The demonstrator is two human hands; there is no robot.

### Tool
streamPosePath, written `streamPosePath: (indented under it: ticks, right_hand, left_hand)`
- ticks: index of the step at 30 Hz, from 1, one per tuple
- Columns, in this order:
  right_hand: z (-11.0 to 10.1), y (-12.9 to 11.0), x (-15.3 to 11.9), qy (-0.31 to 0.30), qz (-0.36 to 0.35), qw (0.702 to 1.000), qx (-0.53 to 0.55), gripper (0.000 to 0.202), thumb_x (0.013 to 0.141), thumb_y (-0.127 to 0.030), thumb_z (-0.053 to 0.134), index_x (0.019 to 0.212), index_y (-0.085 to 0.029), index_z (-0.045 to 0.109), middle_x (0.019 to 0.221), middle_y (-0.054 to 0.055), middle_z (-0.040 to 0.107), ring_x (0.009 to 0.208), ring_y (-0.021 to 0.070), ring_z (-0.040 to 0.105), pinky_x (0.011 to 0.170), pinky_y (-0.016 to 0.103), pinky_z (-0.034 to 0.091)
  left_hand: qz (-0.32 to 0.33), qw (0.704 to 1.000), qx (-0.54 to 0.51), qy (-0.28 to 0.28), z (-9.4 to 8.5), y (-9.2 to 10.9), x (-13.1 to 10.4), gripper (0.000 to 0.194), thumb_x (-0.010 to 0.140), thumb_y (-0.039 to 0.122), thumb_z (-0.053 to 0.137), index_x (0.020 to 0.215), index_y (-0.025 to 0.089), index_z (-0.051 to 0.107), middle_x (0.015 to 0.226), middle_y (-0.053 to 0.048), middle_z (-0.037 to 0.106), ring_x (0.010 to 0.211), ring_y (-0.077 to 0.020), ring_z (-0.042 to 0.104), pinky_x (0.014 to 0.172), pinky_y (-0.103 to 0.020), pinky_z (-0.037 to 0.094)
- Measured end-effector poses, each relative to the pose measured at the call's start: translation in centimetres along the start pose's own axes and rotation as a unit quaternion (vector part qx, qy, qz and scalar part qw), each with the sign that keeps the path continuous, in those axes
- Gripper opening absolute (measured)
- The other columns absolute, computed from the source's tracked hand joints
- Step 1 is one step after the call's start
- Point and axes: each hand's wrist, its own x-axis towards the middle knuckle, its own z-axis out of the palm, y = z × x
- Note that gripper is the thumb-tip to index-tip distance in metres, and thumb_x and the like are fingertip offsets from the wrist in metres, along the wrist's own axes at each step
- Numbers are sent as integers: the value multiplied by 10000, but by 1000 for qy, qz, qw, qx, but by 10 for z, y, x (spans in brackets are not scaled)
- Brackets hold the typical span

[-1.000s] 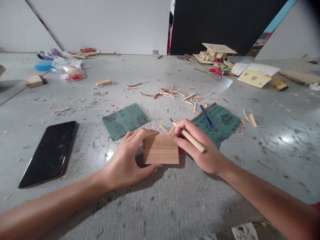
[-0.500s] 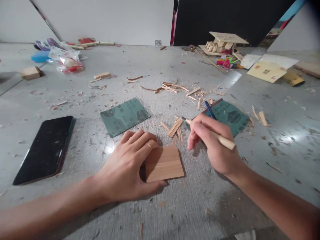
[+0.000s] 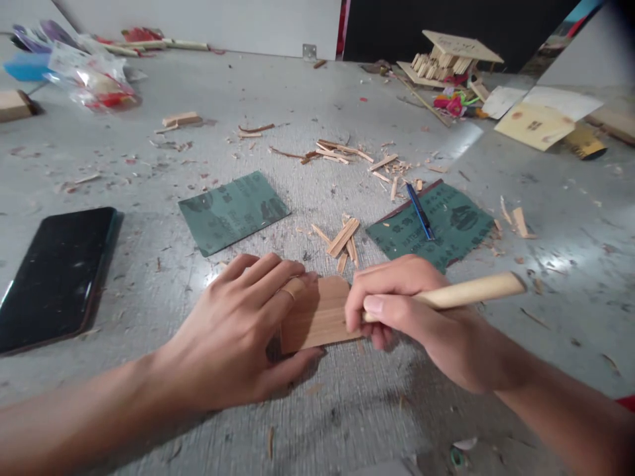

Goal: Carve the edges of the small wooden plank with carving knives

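My left hand [image 3: 248, 317] lies over the left part of a small flat wooden board [image 3: 317, 317] and holds it on the table, the thumb stretched along its near edge. A ring sits on one finger. In my right hand [image 3: 411, 304], the fingers are wrapped round a carving tool with a pale wooden handle [image 3: 476, 289]. Its handle end points out to the right. The working tip is hidden behind my fingers, at the board's right edge. Just beyond the board lie several thin wood strips [image 3: 343, 238].
Two green sandpaper sheets [image 3: 235, 211] lie beyond my hands; a blue pen-like tool [image 3: 420, 211] rests on the right one. A black phone [image 3: 57, 277] lies at left. Wood shavings [image 3: 342, 152] are scattered behind, and a small wooden model [image 3: 446, 59] stands back right.
My right hand has brought the carving tool down and toward me to the board's right edge, its handle now tilted to the right. My left hand stays on the board. The view has shifted slightly.
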Motion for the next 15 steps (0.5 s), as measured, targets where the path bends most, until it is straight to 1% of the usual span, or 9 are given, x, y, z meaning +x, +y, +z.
streamPosePath:
  ticks: [2, 4, 6, 8, 11, 13, 15]
  right_hand:
    - [6, 1, 0, 13, 24, 1000, -1, 333, 909, -273, 464, 660, -158, 652, 597, 12, 590, 529, 109, 537, 468, 230, 400]
    - [11, 3, 2, 46, 54, 997, 28, 322, 882, -275, 449, 642, -163, 632, 538, 9, 569, 484, 115, 524, 420, 224, 388]
    - [14, 5, 3, 70, 72, 994, 47, 294, 867, -273, 457, 641, -166, 613, 515, 7, 569, 468, 121, 526, 412, 225, 402]
    - [13, 5, 4, 63, 62, 995, 34, 265, 861, -255, 468, 654, -168, 609, 532, 9, 590, 491, 125, 542, 436, 233, 412]
    - [7, 0, 4, 42, 38, 998, -8, 196, 831, -191, 485, 695, -171, 624, 581, 2, 604, 538, 126, 555, 465, 244, 380]
    - [3, -4, 3, 39, 35, 998, -23, 160, 801, -155, 501, 700, -174, 624, 603, -4, 600, 558, 124, 550, 478, 251, 362]
    - [2, -5, 3, 37, 35, 998, -30, 152, 799, -141, 514, 708, -175, 631, 603, -8, 591, 570, 124, 540, 491, 257, 355]
  left_hand:
    - [-1, 1000, 7, 4, 0, -1, 0, 486, 843, 469, 646, 1186, 134, 570, 1117, -135, 667, 933, -302, 609, 782, -463, 444]
    - [0, 1000, 14, 5, 0, -1, 1, 465, 845, 463, 643, 1159, 128, 574, 1113, -144, 662, 923, -304, 607, 770, -459, 442]
    - [3, 1000, 16, 4, 0, -1, 1, 456, 850, 469, 636, 1136, 119, 573, 1102, -150, 660, 907, -303, 603, 756, -454, 438]
    - [4, 1000, 14, -1, 0, -2, 1, 450, 856, 481, 630, 1117, 119, 571, 1081, -143, 657, 893, -298, 595, 748, -449, 430]
    - [0, 1000, 11, -10, 1, -3, 0, 442, 865, 496, 628, 1113, 134, 565, 1060, -121, 651, 892, -287, 584, 752, -441, 418]
    - [-2, 1000, 14, -10, 2, -4, 0, 454, 867, 513, 626, 1119, 141, 559, 1061, -115, 647, 893, -283, 579, 760, -440, 414]
    - [-5, 1000, 21, -12, 2, -4, -1, 453, 867, 524, 620, 1112, 148, 555, 1061, -111, 644, 893, -278, 577, 763, -435, 412]
